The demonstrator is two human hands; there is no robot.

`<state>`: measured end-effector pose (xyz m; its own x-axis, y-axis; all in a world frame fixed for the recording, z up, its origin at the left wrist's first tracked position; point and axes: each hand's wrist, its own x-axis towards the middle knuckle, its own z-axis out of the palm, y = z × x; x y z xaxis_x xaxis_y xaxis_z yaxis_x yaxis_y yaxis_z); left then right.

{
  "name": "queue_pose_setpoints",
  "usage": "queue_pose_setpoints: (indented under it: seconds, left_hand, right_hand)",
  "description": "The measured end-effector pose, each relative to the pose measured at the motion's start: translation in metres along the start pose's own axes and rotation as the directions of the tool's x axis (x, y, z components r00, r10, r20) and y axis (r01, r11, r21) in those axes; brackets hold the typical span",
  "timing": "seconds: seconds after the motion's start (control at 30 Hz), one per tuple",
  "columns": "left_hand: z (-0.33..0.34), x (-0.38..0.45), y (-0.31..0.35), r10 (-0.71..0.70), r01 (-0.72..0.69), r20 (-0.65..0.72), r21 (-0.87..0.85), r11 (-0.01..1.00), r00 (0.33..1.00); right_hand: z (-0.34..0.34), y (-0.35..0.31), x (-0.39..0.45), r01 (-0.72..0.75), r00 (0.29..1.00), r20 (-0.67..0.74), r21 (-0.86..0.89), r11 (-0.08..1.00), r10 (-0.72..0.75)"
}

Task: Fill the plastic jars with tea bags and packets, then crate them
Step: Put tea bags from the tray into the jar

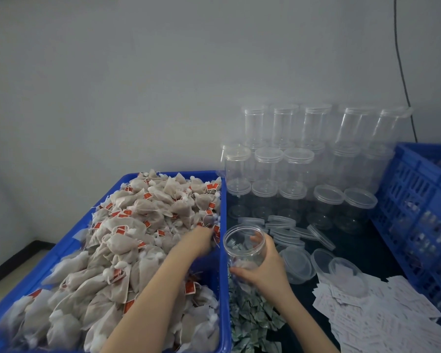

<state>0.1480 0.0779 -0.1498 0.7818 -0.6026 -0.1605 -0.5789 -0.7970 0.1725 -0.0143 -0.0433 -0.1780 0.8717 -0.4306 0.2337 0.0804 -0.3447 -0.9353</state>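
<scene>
One head-worn wide-angle camera looks forward and down, close over the blue bin (223, 250) and dark table (367, 253).

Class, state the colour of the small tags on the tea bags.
Red tags on the tea bags, clearest in the head view.

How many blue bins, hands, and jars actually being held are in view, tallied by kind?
Blue bins: 2, the tub of tea bags and the slatted crate
Hands: 2, the left hand and the right hand
Jars being held: 1, the open jar in the right hand
Total: 5
</scene>
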Motion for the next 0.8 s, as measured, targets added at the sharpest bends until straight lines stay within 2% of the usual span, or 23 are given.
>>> queue_pose_setpoints:
  seconds: [0.03, 0.1, 0.17, 0.2, 0.27, 0.33, 0.4, 0.47, 0.6, 0.7, 0.77, 0.8]
  left_hand:
    - [-0.008, -0.002, 0.000, -0.002, -0.005, -0.127, -0.058, 0.998, 0.992]
    - [-0.023, -0.009, 0.005, -0.015, -0.082, -0.383, -0.235, 0.968, 0.923]
    - [-0.037, -0.021, 0.014, -0.010, -0.269, -0.551, -0.423, 0.865, 0.835]
    - [-0.042, -0.027, 0.021, -0.004, -0.361, -0.583, -0.508, 0.782, 0.812]
    - [-0.047, -0.036, 0.033, 0.020, -0.466, -0.576, -0.641, 0.610, 0.817]
    - [-0.048, -0.039, 0.039, 0.089, -0.493, -0.535, -0.684, 0.538, 0.840]
    - [-0.047, -0.040, 0.040, 0.198, -0.502, -0.481, -0.662, 0.557, 0.854]
    - [-0.043, -0.039, 0.040, 0.305, -0.520, -0.429, -0.589, 0.619, 0.850]
    - [-0.043, -0.040, 0.036, 0.368, -0.527, -0.384, -0.516, 0.675, 0.847]
    - [-0.049, -0.039, 0.027, 0.303, -0.464, -0.367, -0.520, 0.717, 0.879]
    - [-0.051, -0.037, 0.020, 0.165, -0.317, -0.347, -0.446, 0.837, 0.923]
    - [-0.050, -0.036, 0.015, 0.105, -0.209, -0.311, -0.324, 0.923, 0.945]
  right_hand:
    - [0.000, 0.000, 0.000, -0.008, 1.000, 0.003, 0.008, 1.000, 0.008]
    - [0.000, 0.001, 0.000, -0.023, 1.000, 0.005, 0.020, 1.000, 0.023]
    - [0.001, -0.001, 0.000, -0.045, 0.999, 0.006, 0.028, 0.999, 0.045]
    - [0.001, -0.001, 0.000, -0.052, 0.999, 0.004, 0.028, 0.998, 0.052]
    - [0.002, -0.001, 0.001, -0.050, 0.999, -0.001, 0.031, 0.998, 0.050]
    - [0.002, -0.001, 0.003, -0.037, 0.999, -0.010, 0.041, 0.998, 0.038]
    - [0.003, -0.002, 0.004, -0.032, 0.999, -0.012, 0.044, 0.999, 0.032]
    - [0.003, -0.003, 0.006, -0.028, 1.000, -0.007, 0.052, 0.998, 0.028]
    - [0.002, -0.004, 0.007, -0.015, 1.000, -0.009, 0.051, 0.999, 0.015]
    - [0.002, -0.003, 0.006, -0.028, 0.999, -0.012, 0.066, 0.997, 0.029]
    - [0.001, -0.002, 0.006, -0.036, 0.999, -0.017, 0.080, 0.996, 0.037]
    - [0.001, -0.001, 0.005, -0.037, 0.999, -0.015, 0.082, 0.996, 0.038]
